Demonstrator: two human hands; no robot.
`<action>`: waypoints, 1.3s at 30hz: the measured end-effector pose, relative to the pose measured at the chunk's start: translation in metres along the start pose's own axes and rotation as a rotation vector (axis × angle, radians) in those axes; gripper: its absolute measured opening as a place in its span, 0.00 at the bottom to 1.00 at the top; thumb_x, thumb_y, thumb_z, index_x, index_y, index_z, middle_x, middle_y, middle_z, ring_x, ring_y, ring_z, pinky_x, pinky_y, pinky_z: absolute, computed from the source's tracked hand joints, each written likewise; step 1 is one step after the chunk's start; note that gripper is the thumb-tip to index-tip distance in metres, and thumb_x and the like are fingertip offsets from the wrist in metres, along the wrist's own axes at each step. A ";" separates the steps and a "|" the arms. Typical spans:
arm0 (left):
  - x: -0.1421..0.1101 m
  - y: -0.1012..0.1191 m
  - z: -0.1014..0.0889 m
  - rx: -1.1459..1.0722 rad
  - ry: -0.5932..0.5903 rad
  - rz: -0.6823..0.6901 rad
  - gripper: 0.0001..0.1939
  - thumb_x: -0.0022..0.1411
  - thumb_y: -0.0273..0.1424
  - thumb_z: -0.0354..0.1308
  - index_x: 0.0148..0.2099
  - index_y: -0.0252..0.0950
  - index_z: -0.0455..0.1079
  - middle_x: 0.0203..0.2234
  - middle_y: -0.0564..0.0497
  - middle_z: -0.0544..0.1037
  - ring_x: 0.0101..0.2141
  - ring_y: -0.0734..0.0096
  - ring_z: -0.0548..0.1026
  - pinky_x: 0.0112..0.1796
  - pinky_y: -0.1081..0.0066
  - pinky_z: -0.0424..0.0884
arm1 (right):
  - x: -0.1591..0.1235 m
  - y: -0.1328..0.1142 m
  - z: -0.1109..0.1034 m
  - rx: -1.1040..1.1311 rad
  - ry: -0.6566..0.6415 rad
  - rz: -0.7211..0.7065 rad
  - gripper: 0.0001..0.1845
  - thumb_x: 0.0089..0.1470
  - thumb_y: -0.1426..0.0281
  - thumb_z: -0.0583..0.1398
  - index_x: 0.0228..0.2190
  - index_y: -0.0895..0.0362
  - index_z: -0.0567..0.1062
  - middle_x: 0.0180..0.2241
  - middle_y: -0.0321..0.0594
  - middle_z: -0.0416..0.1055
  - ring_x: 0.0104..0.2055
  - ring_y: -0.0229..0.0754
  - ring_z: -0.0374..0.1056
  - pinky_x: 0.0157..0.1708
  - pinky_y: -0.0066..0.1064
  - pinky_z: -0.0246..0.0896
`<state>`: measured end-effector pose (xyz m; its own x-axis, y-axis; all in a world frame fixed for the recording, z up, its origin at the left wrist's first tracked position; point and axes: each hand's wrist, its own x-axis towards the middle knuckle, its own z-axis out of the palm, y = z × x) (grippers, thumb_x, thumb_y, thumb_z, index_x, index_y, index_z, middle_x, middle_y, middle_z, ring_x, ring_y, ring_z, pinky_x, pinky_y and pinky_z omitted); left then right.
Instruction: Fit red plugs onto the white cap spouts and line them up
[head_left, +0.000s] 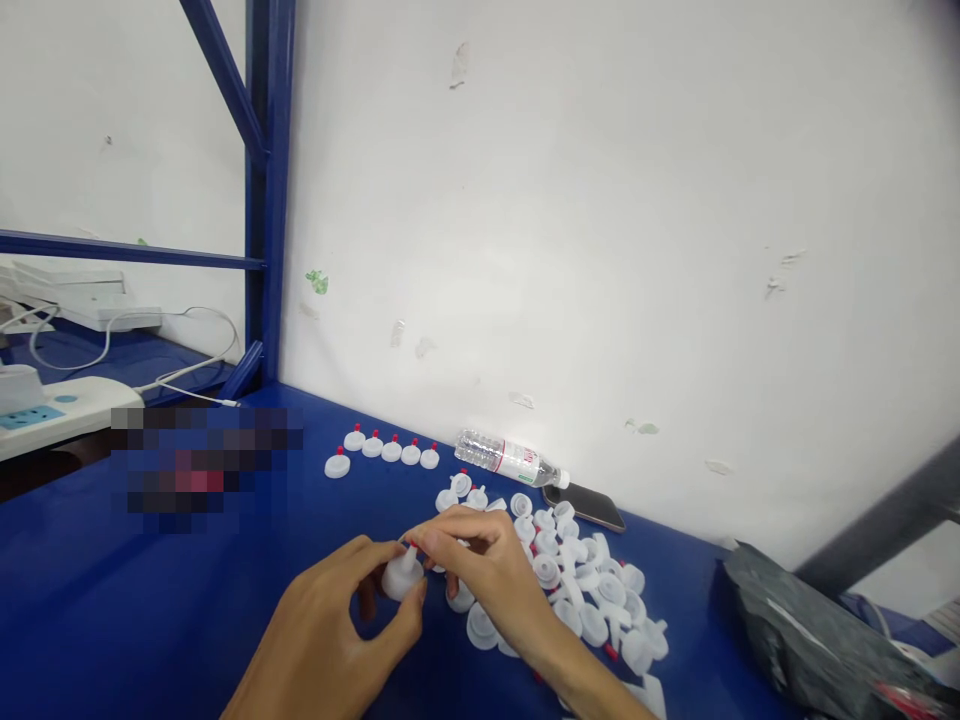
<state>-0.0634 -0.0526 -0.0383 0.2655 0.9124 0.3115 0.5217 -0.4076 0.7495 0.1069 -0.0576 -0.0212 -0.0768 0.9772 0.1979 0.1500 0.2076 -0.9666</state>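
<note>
A white plastic nozzle cap (402,580) sits between the thumb and fingers of my left hand (330,625), its spout pointing up. My right hand (484,560) pinches the small red tip (412,546) at the top of that spout. A loose heap of white nozzle caps (592,585) spreads under and to the right of my right hand, some lying on their sides, with bits of red showing among them. Farther back on the blue table (300,545), several white caps with red tips (391,450) stand upright in a row, one slightly in front.
Behind the heap, a clear plastic bottle (510,460) lies by the wall, beside a dark phone (589,507). A grey plastic bag (810,630) is at the right. On the left are a blue metal post (271,200), a white power strip (82,408) and a pixelated patch.
</note>
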 end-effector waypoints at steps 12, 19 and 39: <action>-0.001 -0.010 0.000 0.026 -0.038 0.107 0.11 0.65 0.41 0.55 0.40 0.46 0.77 0.23 0.59 0.76 0.22 0.75 0.71 0.23 0.74 0.63 | 0.000 -0.006 -0.002 -0.002 -0.046 0.024 0.25 0.62 0.49 0.61 0.35 0.55 0.86 0.29 0.41 0.76 0.30 0.38 0.69 0.22 0.25 0.59; 0.000 -0.016 0.005 0.112 0.110 0.234 0.08 0.62 0.37 0.58 0.40 0.45 0.77 0.22 0.59 0.74 0.20 0.76 0.69 0.22 0.75 0.63 | 0.002 -0.002 0.002 0.099 -0.001 0.120 0.21 0.54 0.51 0.68 0.28 0.57 0.84 0.25 0.37 0.74 0.24 0.35 0.65 0.20 0.24 0.58; 0.002 -0.028 0.011 0.328 -0.239 -0.247 0.31 0.67 0.46 0.47 0.67 0.40 0.63 0.46 0.44 0.79 0.41 0.54 0.81 0.41 0.58 0.71 | 0.030 -0.017 -0.003 -0.475 0.091 -0.108 0.10 0.62 0.62 0.65 0.34 0.54 0.82 0.34 0.35 0.81 0.35 0.37 0.74 0.32 0.25 0.64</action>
<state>-0.0689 -0.0402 -0.0649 0.2602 0.9652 -0.0247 0.8108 -0.2045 0.5484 0.1052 -0.0318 0.0020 -0.0332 0.9445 0.3270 0.5801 0.2846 -0.7632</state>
